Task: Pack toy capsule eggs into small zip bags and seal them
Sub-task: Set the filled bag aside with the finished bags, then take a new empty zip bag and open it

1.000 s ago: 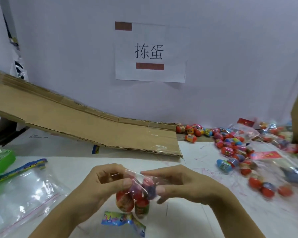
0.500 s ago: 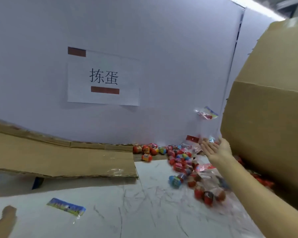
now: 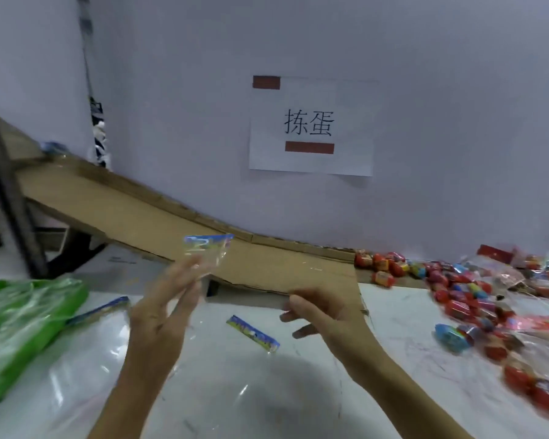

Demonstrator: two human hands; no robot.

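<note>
A green bag (image 3: 16, 315) is seen at the far left of a white table (image 3: 267, 391), with a large clear bag (image 3: 61, 359) spread beside it; a blue printed strip (image 3: 99, 310) runs along its top edge.

Just right of these, the left hand (image 3: 162, 312) is raised with its fingers long and nearly straight. A small empty zip bag (image 3: 207, 253) is pinched at the fingertips (image 3: 191, 274), standing up above them, its blue printed header uppermost. The print on the header is too blurred to be read.

Behind the hand, a cardboard ramp (image 3: 159, 229) is seen sloping down from the left toward the table.

Between the two hands, a second zip bag (image 3: 253, 333) lies flat on the table, touched by neither hand; its blue header is also unreadable.

On the wall above, a white paper sign (image 3: 311, 126) is fixed with two strips of brown tape, and the characters 拣蛋 are printed on it in black.

The right hand (image 3: 320, 318) is held over the table near the ramp's lower edge, its fingers loosely curled and slightly apart. Nothing is gripped by it.

At the far right, a heap of capsule eggs (image 3: 457, 289), mostly red with some blue, is scattered on the table among filled bags (image 3: 526, 337), well apart from both hands.
</note>
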